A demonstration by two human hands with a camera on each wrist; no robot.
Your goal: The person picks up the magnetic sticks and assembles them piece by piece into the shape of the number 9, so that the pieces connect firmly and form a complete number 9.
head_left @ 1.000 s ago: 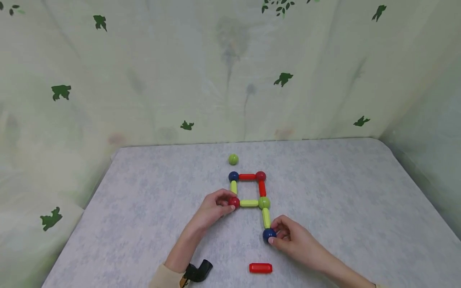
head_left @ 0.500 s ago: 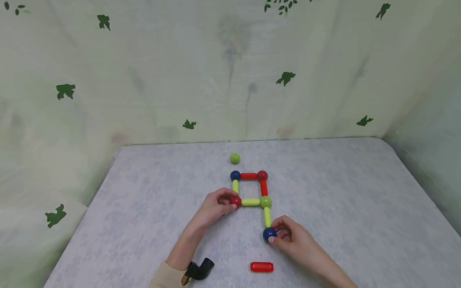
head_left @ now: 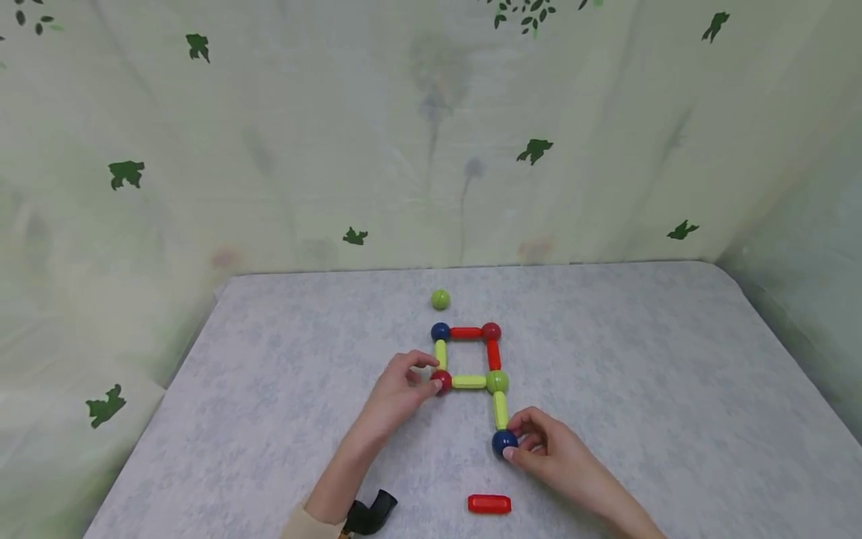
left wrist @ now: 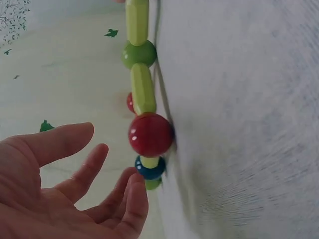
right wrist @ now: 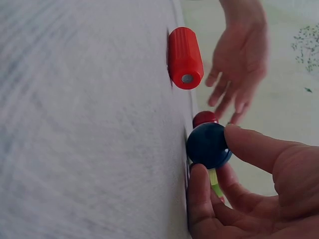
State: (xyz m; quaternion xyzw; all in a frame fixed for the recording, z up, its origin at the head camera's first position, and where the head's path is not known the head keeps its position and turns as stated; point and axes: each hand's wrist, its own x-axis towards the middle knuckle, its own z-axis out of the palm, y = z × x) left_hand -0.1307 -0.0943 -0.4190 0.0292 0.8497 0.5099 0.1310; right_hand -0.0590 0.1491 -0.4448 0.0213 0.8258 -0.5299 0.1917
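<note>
A square of red and lime rods joined by balls lies flat on the table. Off its green corner ball (head_left: pixel 497 381), a lime rod (head_left: pixel 500 411) leads towards me to a blue ball (head_left: pixel 503 443). My right hand (head_left: pixel 555 453) pinches this blue ball between thumb and fingers. Beside the square's near-left red ball (left wrist: pixel 150 135) is my left hand (head_left: pixel 399 391), its fingers spread and apart from the ball in the left wrist view. The far corners are a smaller-looking blue ball (head_left: pixel 441 332) and a red ball (head_left: pixel 491 331).
A loose red rod (head_left: pixel 489 504) lies near the front, with a silvery disc in its end (right wrist: pixel 187 78). Behind the square sits a loose lime ball (head_left: pixel 441 299). A patterned curtain (head_left: pixel 323 150) hangs at the table's back edge.
My left hand's fingers have loosened and lifted off the red ball. My right hand keeps its pinch on the blue ball, and the joined pieces hold their shape.
</note>
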